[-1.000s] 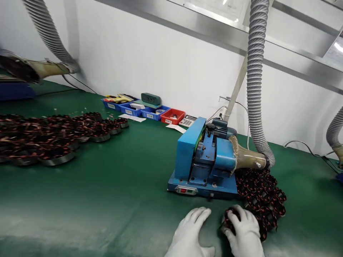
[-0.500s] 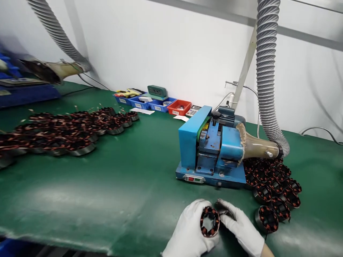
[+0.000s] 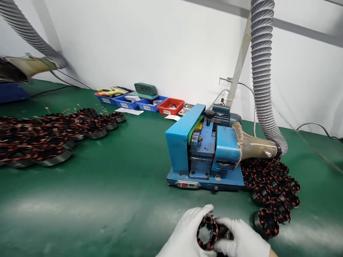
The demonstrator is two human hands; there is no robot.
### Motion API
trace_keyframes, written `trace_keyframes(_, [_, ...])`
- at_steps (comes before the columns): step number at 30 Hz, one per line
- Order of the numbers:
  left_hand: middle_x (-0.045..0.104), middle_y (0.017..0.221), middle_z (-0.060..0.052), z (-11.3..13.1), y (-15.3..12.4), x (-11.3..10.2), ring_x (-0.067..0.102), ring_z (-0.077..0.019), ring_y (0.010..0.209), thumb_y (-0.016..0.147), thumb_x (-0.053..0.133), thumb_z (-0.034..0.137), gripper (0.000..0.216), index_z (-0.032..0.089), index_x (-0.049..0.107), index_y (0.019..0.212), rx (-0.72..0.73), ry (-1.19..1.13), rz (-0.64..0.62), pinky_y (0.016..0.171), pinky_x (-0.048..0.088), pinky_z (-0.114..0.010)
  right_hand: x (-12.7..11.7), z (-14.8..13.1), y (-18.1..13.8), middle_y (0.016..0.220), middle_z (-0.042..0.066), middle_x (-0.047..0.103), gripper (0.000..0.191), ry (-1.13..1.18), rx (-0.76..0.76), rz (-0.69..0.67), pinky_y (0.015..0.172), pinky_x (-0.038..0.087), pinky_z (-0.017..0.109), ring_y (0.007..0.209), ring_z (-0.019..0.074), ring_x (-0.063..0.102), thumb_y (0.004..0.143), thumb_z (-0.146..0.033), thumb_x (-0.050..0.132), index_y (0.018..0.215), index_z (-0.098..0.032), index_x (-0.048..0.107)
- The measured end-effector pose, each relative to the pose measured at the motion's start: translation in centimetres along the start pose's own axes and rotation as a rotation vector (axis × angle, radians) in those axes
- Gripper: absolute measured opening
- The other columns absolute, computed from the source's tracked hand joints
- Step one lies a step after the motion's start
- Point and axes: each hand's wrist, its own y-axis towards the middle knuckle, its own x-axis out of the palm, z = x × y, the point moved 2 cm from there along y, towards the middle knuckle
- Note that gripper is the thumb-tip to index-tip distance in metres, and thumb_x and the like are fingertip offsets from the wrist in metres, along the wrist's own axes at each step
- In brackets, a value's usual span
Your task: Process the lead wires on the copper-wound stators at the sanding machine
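Note:
My left hand, in a white glove, is wrapped around a motor stator, a dark ring with copper windings. The stator's open centre faces me. Gloved in white too, my right hand is closed against the stator's right side, its thumb low and its fingers higher. Between them shows something dark; I cannot tell whether it is the stator's wall or soiled glove tips. Just beyond my hands stands a blue belt-driven machine with a red and green switch. A separate stator stands right of my right hand.
Several stators cluster right of the machine, under its suction funnel and grey hose. A larger group of stators covers the left of the green table. Blue bins, a red bin and a clock line the wall.
The view has swung right and the scene has slid left. My right hand has closed in on the stator, its fingers now at the ring's side. My left hand keeps its hold.

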Motion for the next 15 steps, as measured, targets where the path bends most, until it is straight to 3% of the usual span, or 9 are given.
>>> trace_keyframes(2, [0.067, 0.100, -0.012, 0.7, 0.4, 0.7, 0.066, -0.0286, 0.094, 0.056, 0.065, 0.020, 0.055, 0.018, 0.054, 0.110, -0.041, 0.042, 0.107, 0.083, 0.056, -0.045, -0.1, -0.6, 0.3, 0.079, 0.007, 0.079, 0.017, -0.086, 0.024, 0.087, 0.065, 0.048, 0.026, 0.074, 0.0240, 0.071, 0.075, -0.018, 0.062, 0.084, -0.020, 0.076])
trace_keyframes(4, [0.066, 0.085, -0.009, 1.4, 0.2, 1.5, 0.067, -0.0262, 0.078, 0.061, 0.066, 0.025, 0.043, 0.019, 0.053, 0.101, -0.044, 0.137, 0.273, 0.070, 0.058, -0.043, -0.5, -0.9, 0.3, 0.070, 0.010, 0.076, 0.022, -0.134, 0.070, 0.191, 0.063, 0.045, 0.030, 0.069, 0.0258, 0.070, 0.079, -0.018, 0.055, 0.068, -0.018, 0.074])
trace_keyframes(6, [0.064, 0.076, -0.007, 1.7, -0.2, 2.2, 0.066, -0.0256, 0.066, 0.060, 0.071, 0.032, 0.048, 0.018, 0.050, 0.100, -0.034, 0.241, 0.432, 0.059, 0.058, -0.042, -1.3, -0.8, 0.0, 0.075, 0.012, 0.076, 0.028, -0.161, 0.102, 0.294, 0.067, 0.045, 0.032, 0.073, 0.0269, 0.069, 0.085, -0.022, 0.048, 0.072, -0.019, 0.073])
trace_keyframes(8, [0.066, 0.085, -0.013, 1.6, -0.7, 2.4, 0.068, -0.0297, 0.074, 0.055, 0.076, 0.037, 0.064, 0.015, 0.047, 0.107, -0.058, 0.262, 0.478, 0.064, 0.059, -0.045, -2.6, -0.5, -0.7, 0.088, 0.013, 0.076, 0.034, -0.127, 0.121, 0.459, 0.074, 0.046, 0.034, 0.082, 0.0270, 0.068, 0.091, -0.031, 0.040, 0.085, -0.020, 0.072])
trace_keyframes(11, [0.057, 0.127, -0.024, 1.1, -0.6, 1.5, 0.057, -0.0364, 0.116, 0.054, 0.074, 0.030, 0.085, 0.011, 0.040, 0.129, -0.188, 0.071, 0.213, 0.092, 0.052, -0.051, -4.0, 0.4, -1.9, 0.088, 0.011, 0.074, 0.037, 0.185, 0.097, 0.723, 0.073, 0.048, 0.033, 0.079, 0.0248, 0.066, 0.090, -0.046, 0.046, 0.092, -0.018, 0.070])
trace_keyframes(13, [0.051, 0.137, -0.023, 1.1, -0.1, 0.4, 0.047, -0.0373, 0.127, 0.054, 0.069, 0.024, 0.082, 0.009, 0.045, 0.131, -0.270, -0.090, -0.012, 0.104, 0.040, -0.053, -3.8, 1.1, -2.2, 0.083, 0.009, 0.073, 0.038, 0.511, 0.079, 0.726, 0.071, 0.050, 0.033, 0.075, 0.0238, 0.066, 0.081, -0.052, 0.060, 0.092, -0.018, 0.070])
trace_keyframes(15, [0.059, 0.127, -0.021, 1.6, 0.7, -0.3, 0.050, -0.0399, 0.122, 0.049, 0.071, 0.021, 0.069, 0.012, 0.059, 0.116, -0.343, -0.308, -0.086, 0.105, 0.037, -0.055, -3.1, 1.5, -2.0, 0.090, 0.009, 0.074, 0.042, 0.794, 0.071, 0.631, 0.079, 0.052, 0.035, 0.084, 0.0246, 0.067, 0.074, -0.054, 0.068, 0.098, -0.018, 0.070])
